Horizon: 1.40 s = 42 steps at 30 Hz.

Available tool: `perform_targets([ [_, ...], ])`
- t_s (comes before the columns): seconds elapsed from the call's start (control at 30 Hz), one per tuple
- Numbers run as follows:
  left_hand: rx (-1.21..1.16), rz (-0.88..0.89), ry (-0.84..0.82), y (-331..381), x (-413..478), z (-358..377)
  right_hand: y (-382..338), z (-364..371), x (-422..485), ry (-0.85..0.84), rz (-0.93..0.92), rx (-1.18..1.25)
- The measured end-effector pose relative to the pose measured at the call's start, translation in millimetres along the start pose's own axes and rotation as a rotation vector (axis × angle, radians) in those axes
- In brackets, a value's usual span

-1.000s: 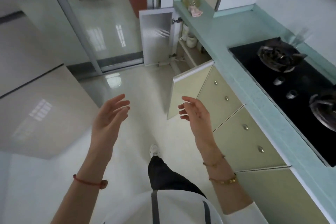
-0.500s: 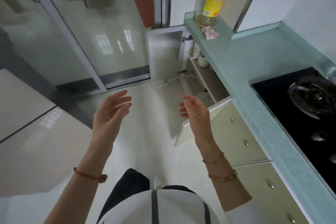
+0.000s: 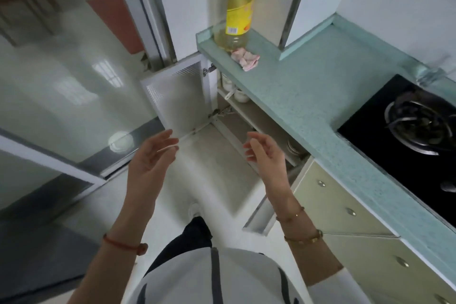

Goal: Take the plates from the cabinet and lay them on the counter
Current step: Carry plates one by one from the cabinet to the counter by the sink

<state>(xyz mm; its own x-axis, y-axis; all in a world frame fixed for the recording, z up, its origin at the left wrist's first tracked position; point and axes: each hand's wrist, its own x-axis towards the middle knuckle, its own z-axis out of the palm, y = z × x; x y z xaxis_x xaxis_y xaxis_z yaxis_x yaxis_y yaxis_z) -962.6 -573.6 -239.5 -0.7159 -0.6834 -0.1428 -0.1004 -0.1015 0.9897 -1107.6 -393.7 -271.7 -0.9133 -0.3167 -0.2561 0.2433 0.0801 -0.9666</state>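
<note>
The counter is a pale green speckled slab with a smooth edge, running from the far corner down the right side; a glossy black glass hob with a round metal burner is set into it. At the far end stands a tall clear plastic bottle with a yellow label, and a crumpled pink scrap lies just beside its base. Under the counter the cabinet stands open, one white door with a dimpled inner face swung out to the left. On its upper shelf sit small white rounded jars. Lower down, the rims of stacked pale plates show at the cabinet's right edge, mostly hidden. Both hands are empty with fingers spread and slightly curled: the left hand over the shiny tiled floor, the right hand just beside the plates, not touching them.
</note>
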Motion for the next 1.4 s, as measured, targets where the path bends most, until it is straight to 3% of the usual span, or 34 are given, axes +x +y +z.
perform_targets([
  [0.2, 0.047, -0.067, -0.166, 12.1, 122.8, -1.6, -21.3, 40.3, 74.2, 0.225, -0.008, 0.032],
  [0.5, 0.122, -0.019, -0.421, 38.0, 248.0, 44.9, -30.9, 51.2, 133.7, 0.472, 0.029, 0.092],
  [0.9, 0.122, -0.054, -0.577, 27.1, 330.4, 89.1, -25.1, 48.7, 171.7, 0.653, 0.073, 0.119],
  [1.2, 0.29, -0.07, -0.906, 3.7, 389.2, 87.4, 4.5, 95.4, 186.1, 0.879, 0.122, 0.11],
  [1.4, 0.368, -0.072, -0.99, -40.2, 413.4, 93.5, 54.7, 114.6, 203.1, 0.949, 0.213, 0.133],
])
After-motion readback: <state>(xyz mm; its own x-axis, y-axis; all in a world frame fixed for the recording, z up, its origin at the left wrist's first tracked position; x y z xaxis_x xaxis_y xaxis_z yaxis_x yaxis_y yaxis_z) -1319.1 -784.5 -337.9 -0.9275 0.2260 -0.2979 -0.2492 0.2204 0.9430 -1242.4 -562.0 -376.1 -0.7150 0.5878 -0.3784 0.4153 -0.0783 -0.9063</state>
